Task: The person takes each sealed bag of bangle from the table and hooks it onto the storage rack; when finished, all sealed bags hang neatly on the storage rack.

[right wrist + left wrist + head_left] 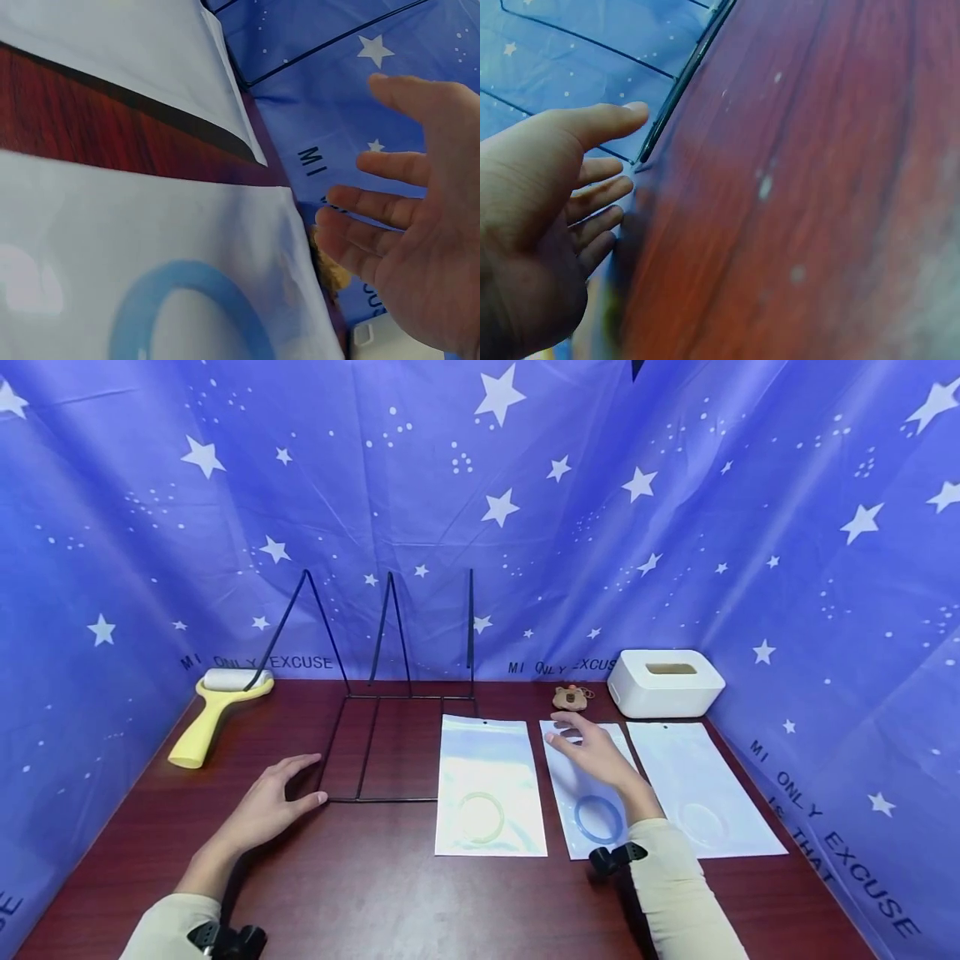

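My left hand (270, 802), fingers apart and relaxed, is at the left front corner of a black wire rack (362, 752). Its thumb tip overlaps that corner in the head view. Above the middle of three flat white pouches hovers my right hand (597, 758), fingers spread and holding nothing. A blue ring (577, 814) shows in this middle pouch (558, 777). The left pouch (487, 760) has a pale yellow-green ring (501, 818) and overlaps the rack's right part. In the right pouch (675, 760) a faint whitish ring (723, 831) shows.
A yellow-handled lint roller (198, 735) lies at the back left. Behind the middle pouch sits a small brown trinket (569, 698), beside a white tissue box (663, 697). Blue star-printed curtain (420, 485) encloses the back and sides of the dark red wooden table (375, 877).
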A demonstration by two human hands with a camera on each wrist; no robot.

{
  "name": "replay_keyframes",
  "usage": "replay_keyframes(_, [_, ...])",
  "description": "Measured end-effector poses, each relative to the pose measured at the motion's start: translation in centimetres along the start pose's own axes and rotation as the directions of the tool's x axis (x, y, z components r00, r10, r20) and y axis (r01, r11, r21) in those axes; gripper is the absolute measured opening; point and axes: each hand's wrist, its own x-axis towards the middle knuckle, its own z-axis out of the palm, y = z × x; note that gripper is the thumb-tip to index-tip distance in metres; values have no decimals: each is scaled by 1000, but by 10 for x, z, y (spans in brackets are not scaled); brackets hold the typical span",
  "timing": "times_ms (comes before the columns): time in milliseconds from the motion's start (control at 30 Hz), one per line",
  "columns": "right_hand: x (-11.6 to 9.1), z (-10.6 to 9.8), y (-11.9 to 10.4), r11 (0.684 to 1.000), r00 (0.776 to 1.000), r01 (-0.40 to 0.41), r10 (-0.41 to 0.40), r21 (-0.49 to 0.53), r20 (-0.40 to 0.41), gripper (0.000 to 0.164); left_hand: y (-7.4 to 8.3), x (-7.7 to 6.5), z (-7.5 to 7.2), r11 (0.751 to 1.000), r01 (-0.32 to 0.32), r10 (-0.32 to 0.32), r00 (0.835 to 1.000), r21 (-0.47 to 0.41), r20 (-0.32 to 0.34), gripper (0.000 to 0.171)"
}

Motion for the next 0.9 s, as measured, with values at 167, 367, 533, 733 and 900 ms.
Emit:
replay_keyframes(167, [7,8,3,998,1000,-26,26,63,-3,52,-3,-1,4,1000,-19,19,1000,3,-15,63])
replay_keyframes(367, [9,14,9,979,995,-96,96,182,11,45,-3,-2,8,999,-52,52,998,14,-41,59])
replay_keyframes(533, [12,19,10,957,993,-118,121,267,4,38,-5,-3,9,999,-53,53,997,10,-62,57])
replay_keyframes(733, [16,23,11,933,987,-158,160,323,20,35,-5,-4,10,998,-66,67,994,11,-87,56])
replay_keyframes(900, [17,27,10,916,984,-178,177,359,38,35,-2,-4,9,997,-71,71,993,9,-98,55])
